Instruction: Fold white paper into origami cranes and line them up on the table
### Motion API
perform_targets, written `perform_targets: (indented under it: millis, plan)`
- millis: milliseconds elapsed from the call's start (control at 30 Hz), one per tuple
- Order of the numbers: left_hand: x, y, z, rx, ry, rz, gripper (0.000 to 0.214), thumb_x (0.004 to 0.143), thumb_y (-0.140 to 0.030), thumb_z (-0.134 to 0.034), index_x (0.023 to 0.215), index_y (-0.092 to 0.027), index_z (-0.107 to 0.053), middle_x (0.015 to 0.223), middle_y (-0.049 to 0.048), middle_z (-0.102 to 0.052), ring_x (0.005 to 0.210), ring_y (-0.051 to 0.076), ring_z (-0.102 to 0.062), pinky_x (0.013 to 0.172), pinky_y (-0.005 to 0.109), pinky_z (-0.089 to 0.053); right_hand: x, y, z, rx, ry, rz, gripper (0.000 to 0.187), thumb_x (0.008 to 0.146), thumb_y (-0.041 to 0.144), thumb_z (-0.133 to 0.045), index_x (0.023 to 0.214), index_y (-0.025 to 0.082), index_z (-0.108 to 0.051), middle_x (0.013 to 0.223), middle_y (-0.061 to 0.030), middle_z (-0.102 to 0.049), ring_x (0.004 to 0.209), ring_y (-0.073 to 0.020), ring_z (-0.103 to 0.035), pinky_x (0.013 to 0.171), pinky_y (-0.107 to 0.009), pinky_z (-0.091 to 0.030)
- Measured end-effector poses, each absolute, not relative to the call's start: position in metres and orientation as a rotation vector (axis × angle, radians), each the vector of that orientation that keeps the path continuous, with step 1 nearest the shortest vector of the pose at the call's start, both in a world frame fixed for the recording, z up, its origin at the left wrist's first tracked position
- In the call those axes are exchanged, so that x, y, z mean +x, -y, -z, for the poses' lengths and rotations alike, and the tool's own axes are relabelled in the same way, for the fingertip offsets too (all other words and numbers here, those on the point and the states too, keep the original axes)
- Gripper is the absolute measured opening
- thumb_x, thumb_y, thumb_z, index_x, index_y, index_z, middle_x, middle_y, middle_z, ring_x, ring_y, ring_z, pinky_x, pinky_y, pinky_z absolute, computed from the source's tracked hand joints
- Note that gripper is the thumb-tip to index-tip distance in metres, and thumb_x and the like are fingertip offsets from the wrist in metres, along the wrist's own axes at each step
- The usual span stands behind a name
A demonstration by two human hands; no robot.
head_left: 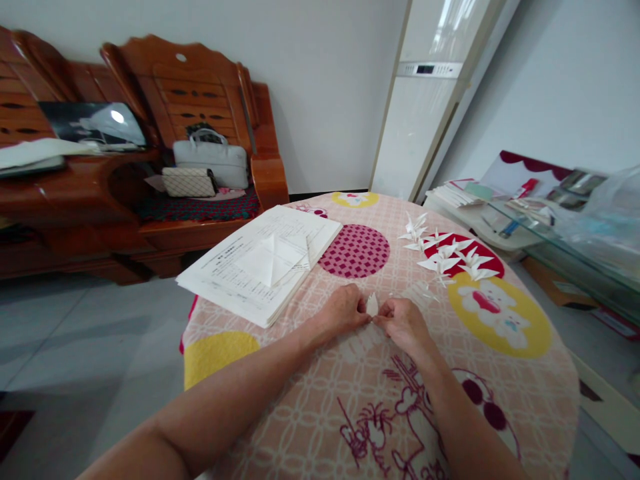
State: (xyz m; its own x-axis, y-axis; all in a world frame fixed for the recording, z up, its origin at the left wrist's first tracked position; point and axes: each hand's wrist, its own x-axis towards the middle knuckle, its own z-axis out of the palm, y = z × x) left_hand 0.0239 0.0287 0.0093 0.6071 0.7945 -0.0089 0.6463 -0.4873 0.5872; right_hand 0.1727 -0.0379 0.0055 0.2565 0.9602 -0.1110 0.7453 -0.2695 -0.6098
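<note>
Between my two hands is a small piece of folded white paper [372,305], its pointed tip facing away from me. My left hand [349,308] pinches its lower left side, and my right hand [401,323] pinches the lower right. The fingertips nearly meet at the paper's near end and cover that part. Beyond my right hand, several folded paper cranes [440,257] stand in a group on the tablecloth. To the left lies a stack of printed sheets [235,280], with creased white square paper [273,260] on top.
A round table with a patterned pink tablecloth [310,400] fills the area before me. At right stands a glass-topped side table [560,257] with papers and a plastic bag. Wooden chairs [200,87] with bags, and a tall white air conditioner [420,127], stand behind.
</note>
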Motion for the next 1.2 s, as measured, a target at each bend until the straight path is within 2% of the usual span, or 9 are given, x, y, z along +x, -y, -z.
perform_targets:
  millis: [167,433,600,767,933,1100,1200]
  plan:
    - [0.023,-0.031,-0.009,2.25,-1.112,-0.424,0.008,0.063,-0.017,-0.068,0.065,-0.014,-0.061,0.064,-0.0011,-0.057,0.061,0.012,-0.051,0.057,0.024,-0.035,0.172,0.038,-0.006,-2.083,1.564,-0.626,0.01,0.069,0.022,-0.068,0.061,0.019,-0.063,0.061,-0.0024,-0.066,0.058,-0.015,-0.059,0.053,-0.024,-0.034]
    - [0.022,-0.032,0.001,2.121,-1.057,-0.533,0.027,0.059,-0.013,-0.07,0.085,-0.015,-0.062,0.072,-0.0023,-0.061,0.067,0.013,-0.056,0.059,0.022,-0.04,0.179,0.043,0.001,-1.955,1.498,-0.722,0.006,0.069,0.017,-0.06,0.064,0.019,-0.06,0.054,0.0007,-0.062,0.052,-0.0142,-0.057,0.051,-0.024,-0.037]
    - [0.021,-0.032,0.003,2.177,-1.056,-0.508,0.02,0.061,-0.016,-0.07,0.08,-0.014,-0.064,0.071,-0.0011,-0.061,0.067,0.014,-0.056,0.06,0.023,-0.04,0.182,0.044,0.007,-1.913,1.468,-0.777,0.012,0.07,0.03,-0.066,0.066,0.02,-0.061,0.054,0.0009,-0.062,0.05,-0.0142,-0.057,0.048,-0.023,-0.036]
    - [0.02,-0.031,0.002,2.232,-1.082,-0.494,0.016,0.063,-0.02,-0.071,0.077,-0.014,-0.067,0.072,0.0002,-0.062,0.066,0.014,-0.054,0.061,0.023,-0.038,0.181,0.043,0.007,-1.901,1.461,-0.792,0.011,0.067,0.028,-0.067,0.067,0.019,-0.061,0.056,0.0003,-0.064,0.051,-0.0139,-0.057,0.048,-0.022,-0.036]
    - [0.018,-0.029,-0.002,2.175,-1.006,-0.451,0.009,0.067,-0.022,-0.067,0.071,-0.013,-0.068,0.07,-0.0007,-0.061,0.063,0.011,-0.053,0.058,0.022,-0.035,0.183,0.047,-0.001,-1.795,1.401,-0.986,0.013,0.067,0.027,-0.066,0.075,0.017,-0.065,0.059,0.002,-0.063,0.05,-0.0121,-0.054,0.046,-0.021,-0.038]
    - [0.013,-0.032,-0.003,1.993,-0.91,-0.492,0.012,0.069,-0.024,-0.066,0.069,-0.012,-0.067,0.068,-0.0013,-0.06,0.062,0.011,-0.052,0.056,0.021,-0.035,0.185,0.048,-0.005,-1.672,1.317,-1.121,0.015,0.07,0.029,-0.064,0.064,0.016,-0.06,0.055,0.003,-0.057,0.042,-0.0083,-0.047,0.04,-0.02,-0.035]
    - [0.009,-0.034,-0.001,1.887,-0.829,-0.546,0.015,0.071,-0.026,-0.064,0.071,-0.011,-0.065,0.066,-0.0017,-0.058,0.062,0.01,-0.05,0.055,0.02,-0.034,0.184,0.048,-0.006,-1.563,1.291,-1.145,0.02,0.073,0.033,-0.063,0.063,0.016,-0.06,0.056,0.0023,-0.059,0.042,-0.0078,-0.048,0.04,-0.019,-0.035]
